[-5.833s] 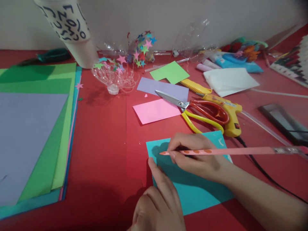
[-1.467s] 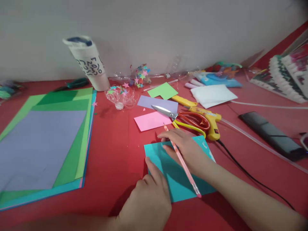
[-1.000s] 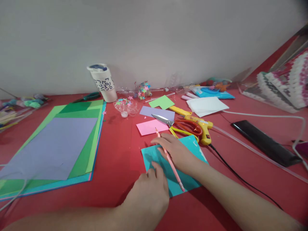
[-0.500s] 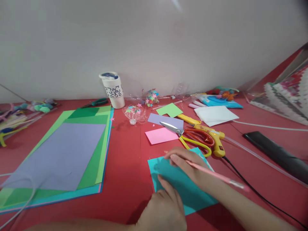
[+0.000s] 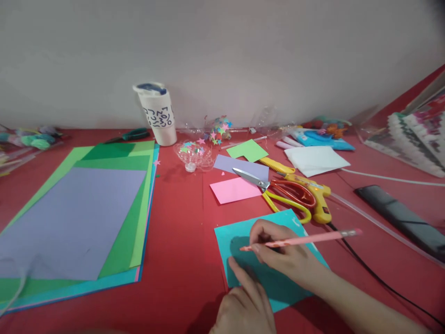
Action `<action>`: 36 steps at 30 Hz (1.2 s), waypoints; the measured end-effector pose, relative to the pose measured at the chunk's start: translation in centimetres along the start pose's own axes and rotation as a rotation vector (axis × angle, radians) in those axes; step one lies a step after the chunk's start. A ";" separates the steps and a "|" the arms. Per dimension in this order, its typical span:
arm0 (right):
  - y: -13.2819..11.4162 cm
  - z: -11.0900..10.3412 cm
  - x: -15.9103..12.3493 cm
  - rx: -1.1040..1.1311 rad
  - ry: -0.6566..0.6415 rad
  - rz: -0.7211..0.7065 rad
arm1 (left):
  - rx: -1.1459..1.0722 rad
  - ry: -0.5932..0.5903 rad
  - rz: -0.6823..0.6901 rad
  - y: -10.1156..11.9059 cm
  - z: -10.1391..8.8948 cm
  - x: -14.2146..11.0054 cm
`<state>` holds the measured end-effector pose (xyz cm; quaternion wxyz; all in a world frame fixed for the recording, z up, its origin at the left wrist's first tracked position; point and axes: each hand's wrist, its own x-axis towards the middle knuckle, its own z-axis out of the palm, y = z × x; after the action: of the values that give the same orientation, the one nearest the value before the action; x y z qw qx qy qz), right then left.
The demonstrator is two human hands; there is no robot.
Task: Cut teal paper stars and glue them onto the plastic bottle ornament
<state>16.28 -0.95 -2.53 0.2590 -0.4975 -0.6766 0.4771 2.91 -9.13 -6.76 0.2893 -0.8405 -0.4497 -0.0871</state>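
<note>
A turquoise sheet of paper (image 5: 239,232) lies on the red table in front of me. My right hand (image 5: 285,253) is closed round a pink pencil (image 5: 313,238), its tip just above or touching the sheet; I cannot tell which. The eraser end points to the right. At the sheet's lower left, my left hand (image 5: 245,301) rests with the index finger stretched out on the paper, the other fingers partly curled and nothing held. Scissors (image 5: 264,184) with red and yellow handles lie beyond the sheet, over pink (image 5: 232,189) and purple (image 5: 225,164) paper pieces.
Stacked coloured sheets (image 5: 79,218) lie on the left. At the back stand a white tumbler (image 5: 158,113) and clear plastic with star confetti (image 5: 193,153). A yellow glue gun (image 5: 320,199) with a black cord, a white folded paper (image 5: 316,160) and a black case (image 5: 396,213) lie right.
The pencil has swung from pointing away to a flatter, sideways tilt, its tip now left of my right hand. My left index finger stays on the sheet. The view has shifted slightly.
</note>
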 end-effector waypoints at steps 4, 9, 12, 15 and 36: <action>0.1 0.1 0.0 -0.023 -0.011 -0.008 | -0.014 -0.011 0.029 -0.8 -0.9 0.4; 1.0 -0.7 0.1 0.014 0.004 0.006 | -0.024 -0.048 0.103 -1.5 -1.3 0.9; 1.3 -1.2 0.2 0.069 0.000 0.035 | -0.017 -0.047 0.122 -1.9 -1.4 0.9; 1.1 -0.9 0.3 0.122 -0.009 0.067 | 0.001 -0.060 0.117 -2.5 -1.7 1.0; 2.1 -1.0 1.1 -0.152 0.057 -0.155 | -0.114 -0.164 0.221 -3.1 -0.9 2.2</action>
<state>17.61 0.53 -4.17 0.2756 -0.4752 -0.7397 0.3888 1.80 -6.70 -3.87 0.2110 -0.9043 -0.3710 -0.0112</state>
